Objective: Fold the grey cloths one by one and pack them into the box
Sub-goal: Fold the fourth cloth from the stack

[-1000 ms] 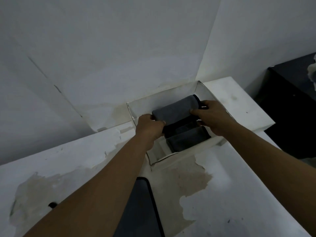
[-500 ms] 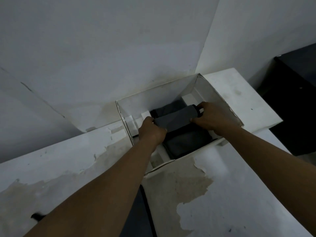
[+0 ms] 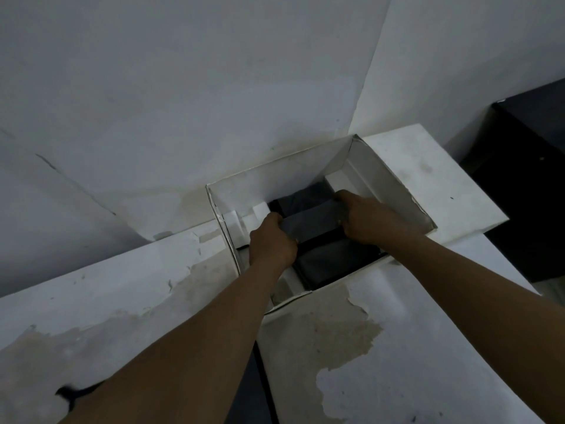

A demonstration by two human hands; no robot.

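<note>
A white open box (image 3: 394, 185) stands on the table against the wall. Inside it lie folded grey cloths (image 3: 333, 261) in a stack. On top of them sits a folded grey cloth (image 3: 312, 220), held at both ends. My left hand (image 3: 270, 241) grips its left end and my right hand (image 3: 367, 217) grips its right end, both reaching down inside the box. Another grey cloth (image 3: 246, 390) lies on the table near me, mostly hidden under my left forearm.
The table (image 3: 428, 347) is white with peeling, stained patches. A white wall rises right behind the box. A black cabinet (image 3: 526, 191) stands to the right of the table. A small dark object (image 3: 72, 393) lies at the lower left.
Both hands have lowered the folded cloth from above the rim down into the box, onto the stack. The camera has moved closer over the box.
</note>
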